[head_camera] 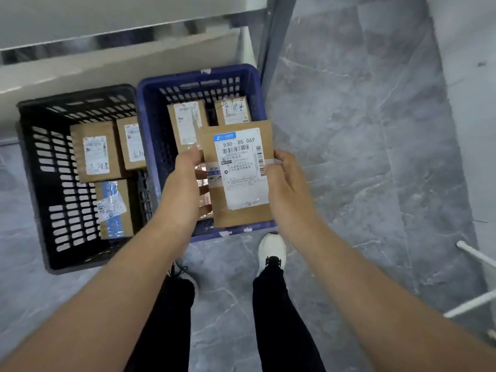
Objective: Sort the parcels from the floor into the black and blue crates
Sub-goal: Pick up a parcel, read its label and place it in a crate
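A brown parcel with a white shipping label is held above the near end of the blue crate and has not yet been set down. Its left edge is pinched by the left grip and its right edge by the right grip, with the fingers of each curled round it. Two parcels are seen lying at the far end of the blue crate and three parcels in the black crate just beside it, so the sorting is judged to be well under way, with the placing of this parcel the step in hand. No parcel is seen on the visible grey floor, but much of the floor is cut off, so what is left cannot be told. The near part of the blue crate's bottom is hidden by the held parcel and both grips. A taped brown surface under the parcel's left edge cannot be made out as its own side or as another parcel. The handwriting on the labels is too blurred to be read.
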### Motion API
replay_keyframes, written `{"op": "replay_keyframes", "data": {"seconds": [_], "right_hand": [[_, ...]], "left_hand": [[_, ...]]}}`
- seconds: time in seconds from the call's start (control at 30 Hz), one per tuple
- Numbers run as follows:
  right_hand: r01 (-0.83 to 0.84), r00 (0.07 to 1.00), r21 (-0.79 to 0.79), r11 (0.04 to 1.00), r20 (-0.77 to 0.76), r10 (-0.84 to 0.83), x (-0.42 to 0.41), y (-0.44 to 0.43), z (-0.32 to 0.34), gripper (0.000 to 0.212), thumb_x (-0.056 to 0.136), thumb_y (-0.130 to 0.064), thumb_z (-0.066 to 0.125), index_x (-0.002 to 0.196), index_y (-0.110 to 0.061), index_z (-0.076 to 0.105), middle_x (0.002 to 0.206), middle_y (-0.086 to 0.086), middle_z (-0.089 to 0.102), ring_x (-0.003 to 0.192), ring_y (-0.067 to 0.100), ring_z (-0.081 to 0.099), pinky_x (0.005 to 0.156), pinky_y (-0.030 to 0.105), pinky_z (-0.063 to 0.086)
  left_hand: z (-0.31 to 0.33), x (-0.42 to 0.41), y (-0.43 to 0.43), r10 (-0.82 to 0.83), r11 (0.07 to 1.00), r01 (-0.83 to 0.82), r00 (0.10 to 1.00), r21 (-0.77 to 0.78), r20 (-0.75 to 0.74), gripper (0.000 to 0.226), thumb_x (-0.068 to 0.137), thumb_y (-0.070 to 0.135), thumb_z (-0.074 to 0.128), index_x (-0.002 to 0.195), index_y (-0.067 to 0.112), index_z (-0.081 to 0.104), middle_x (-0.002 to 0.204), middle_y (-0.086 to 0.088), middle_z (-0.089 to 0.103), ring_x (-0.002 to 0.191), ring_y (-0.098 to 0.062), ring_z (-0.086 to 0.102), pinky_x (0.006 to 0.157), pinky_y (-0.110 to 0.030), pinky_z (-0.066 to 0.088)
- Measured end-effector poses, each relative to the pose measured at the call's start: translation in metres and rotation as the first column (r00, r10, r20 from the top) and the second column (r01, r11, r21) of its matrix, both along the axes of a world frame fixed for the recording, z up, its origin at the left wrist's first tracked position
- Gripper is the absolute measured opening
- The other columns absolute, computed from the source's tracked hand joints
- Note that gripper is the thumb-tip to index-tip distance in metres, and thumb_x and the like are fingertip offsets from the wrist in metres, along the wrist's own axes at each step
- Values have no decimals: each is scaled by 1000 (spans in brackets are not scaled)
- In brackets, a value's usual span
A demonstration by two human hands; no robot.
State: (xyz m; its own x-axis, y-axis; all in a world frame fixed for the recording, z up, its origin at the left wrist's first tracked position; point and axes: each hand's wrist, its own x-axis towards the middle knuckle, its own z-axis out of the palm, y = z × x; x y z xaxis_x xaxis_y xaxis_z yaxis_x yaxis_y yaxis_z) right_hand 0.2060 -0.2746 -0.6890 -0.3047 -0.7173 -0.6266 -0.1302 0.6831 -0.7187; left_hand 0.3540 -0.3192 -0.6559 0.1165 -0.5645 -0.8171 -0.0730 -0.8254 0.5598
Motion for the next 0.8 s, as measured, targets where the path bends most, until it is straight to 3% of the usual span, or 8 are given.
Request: {"op": "replay_keyframes", "data": {"seconds": [0.1, 0.2, 0.3, 0.37, 0.53, 0.67, 0.8], "right_hand": [[-57, 998, 35, 998, -25, 58, 8, -1, -52, 48, 99, -50, 39, 141, -42, 60, 135, -6, 66, 130, 13, 59, 114, 46, 49], [-121, 992, 79, 990, -32, 124, 16, 5, -100, 44, 107, -43, 39, 146, -45, 59, 137, -12, 68, 135, 17, 57, 114, 45, 48], [-134, 990, 93, 987, -33, 137, 23, 8, -137, 51, 107, -46, 39, 157, -50, 48, 143, -15, 60, 135, 6, 51, 115, 36, 42], [-123, 991, 102, 987, -41, 128, 26, 10, -156, 54, 108, -46, 42, 162, -47, 42, 144, -18, 52, 130, -1, 46, 105, 22, 38], [-48, 996, 131, 990, -74, 58, 30, 13, -199, 47, 93, -48, 40, 139, -46, 47, 142, -16, 61, 129, 5, 56, 89, 13, 40], [-49, 995, 185, 982, -81, 65, 23, 10, -221, 41, 109, -39, 46, 149, -39, 47, 137, -15, 61, 128, 12, 55, 90, 22, 41], [-97, 992, 242, 965, -54, 113, 13, 4, -240, 42, 113, -33, 42, 155, -37, 48, 136, -18, 57, 129, 12, 52, 96, 29, 37]], "left_hand": [[-56, 5, 3, 44, 998, -44, 999, 36, 6, 44, 108, 50, 32, 91, 36, 70, 66, 18, 73, 80, -13, 71, 84, -39, 56], [-106, 14, 3, 95, 989, -93, 995, 111, -12, 42, 107, 49, 33, 90, 34, 70, 66, 18, 74, 82, -13, 69, 82, -37, 55], [-150, 21, 5, 128, 981, -124, 992, 149, -17, 35, 106, 45, 37, 96, 30, 67, 67, 16, 74, 80, -13, 71, 75, -35, 55], [-175, 21, 6, 149, 974, -141, 988, 175, -33, 34, 106, 43, 38, 96, 27, 66, 64, 15, 74, 78, -13, 71, 81, -36, 57], [-218, 15, 10, 137, 973, -112, 984, 203, -115, 40, 106, 44, 36, 95, 29, 70, 76, 14, 78, 89, -14, 73, 79, -35, 56], [-242, 10, 6, 91, 975, -67, 991, 213, -101, 36, 106, 42, 35, 95, 31, 67, 69, 21, 74, 86, -8, 69, 71, -31, 50], [-259, 5, 5, 50, 976, -29, 995, 218, -92, 38, 107, 47, 33, 94, 36, 67, 66, 23, 73, 82, -6, 70, 76, -31, 51]]}}
